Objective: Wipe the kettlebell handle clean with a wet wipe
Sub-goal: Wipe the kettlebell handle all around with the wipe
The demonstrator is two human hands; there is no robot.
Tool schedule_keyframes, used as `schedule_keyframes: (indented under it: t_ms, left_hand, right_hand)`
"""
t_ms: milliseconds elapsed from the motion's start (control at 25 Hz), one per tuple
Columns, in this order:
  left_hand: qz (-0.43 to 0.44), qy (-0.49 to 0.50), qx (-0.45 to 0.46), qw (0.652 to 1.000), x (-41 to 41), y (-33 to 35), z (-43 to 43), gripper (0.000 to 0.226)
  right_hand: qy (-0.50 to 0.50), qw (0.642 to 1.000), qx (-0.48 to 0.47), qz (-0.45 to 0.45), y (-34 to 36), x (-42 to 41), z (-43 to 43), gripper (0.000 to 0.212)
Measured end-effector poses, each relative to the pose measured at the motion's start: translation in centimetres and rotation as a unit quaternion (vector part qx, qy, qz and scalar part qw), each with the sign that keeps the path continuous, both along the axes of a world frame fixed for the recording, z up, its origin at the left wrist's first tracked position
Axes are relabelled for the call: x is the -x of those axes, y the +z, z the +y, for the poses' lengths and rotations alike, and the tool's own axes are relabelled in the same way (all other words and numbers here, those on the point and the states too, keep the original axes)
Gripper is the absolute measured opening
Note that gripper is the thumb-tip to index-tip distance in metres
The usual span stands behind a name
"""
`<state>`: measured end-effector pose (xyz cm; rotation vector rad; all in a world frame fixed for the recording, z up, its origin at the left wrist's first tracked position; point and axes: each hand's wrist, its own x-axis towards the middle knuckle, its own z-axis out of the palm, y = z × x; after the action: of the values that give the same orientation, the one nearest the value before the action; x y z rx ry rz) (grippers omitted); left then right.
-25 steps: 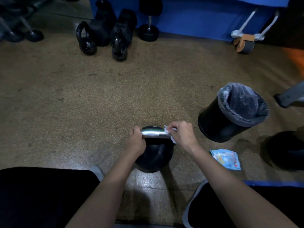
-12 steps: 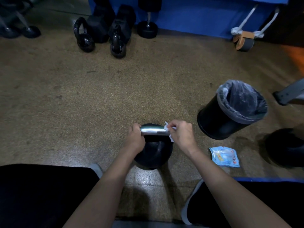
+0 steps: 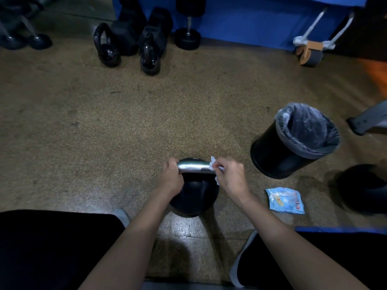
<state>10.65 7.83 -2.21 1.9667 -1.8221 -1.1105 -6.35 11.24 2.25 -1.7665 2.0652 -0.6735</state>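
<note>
Right grip [image 3: 229,174] pinches wet wipe [image 3: 213,164] against handle [image 3: 193,166] end.

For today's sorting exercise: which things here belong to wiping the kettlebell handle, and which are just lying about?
Job in hand: kettlebell handle, wet wipe, left hand, right hand, wipe packet, lined bin (likely for the used wipe).
Lying about: small kettlebells, upright dumbbell, wheeled roller.
</note>
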Motion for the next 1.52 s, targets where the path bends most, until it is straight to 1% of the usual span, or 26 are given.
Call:
schedule_keyframes:
  t_ms: [200,360,480,720,920,1080,1360,1520]
  left_hand:
    - [-0.010,0.000,-0.008,1.000,0.0,0.2,0.1,0.036]
    - [-0.010,0.001,-0.011,1.000,0.1,0.2,0.1,0.036]
    - [-0.008,-0.002,-0.011,1.000,0.1,0.1,0.1,0.036]
    - [-0.006,-0.008,0.009,1.000,-0.1,-0.2,0.0,0.038]
    - [-0.011,-0.004,0.004,1.000,0.0,0.0,0.0,0.038]
    - [-0.010,-0.002,0.002,1.000,0.0,-0.1,0.0,0.039]
    - [-0.013,0.001,0.001,1.000,0.1,-0.1,-0.1,0.040]
    - [-0.018,-0.001,0.000,1.000,0.1,-0.2,0.0,0.039]
  right_hand:
    - [-0.022,1.000,0.002,-0.012,0.0,0.3,-0.2,0.012]
    - [-0.016,1.000,0.015,-0.005,-0.2,0.1,0.8,0.013]
    - [-0.036,0.999,0.008,-0.013,-0.1,0.5,0.2,0.012]
    - [-0.016,0.999,0.051,-0.013,-0.6,-0.6,0.7,0.013]
    - [-0.033,0.998,0.044,-0.009,-0.4,-0.9,0.5,0.011]
    - [-0.042,0.998,0.040,-0.032,-0.5,-0.6,0.5,0.012]
    - [-0.037,0.996,0.074,-0.025,-1.2,-0.4,0.8,0.014]
    - [-0.036,0.996,0.077,-0.027,-1.0,-0.7,0.6,0.013]
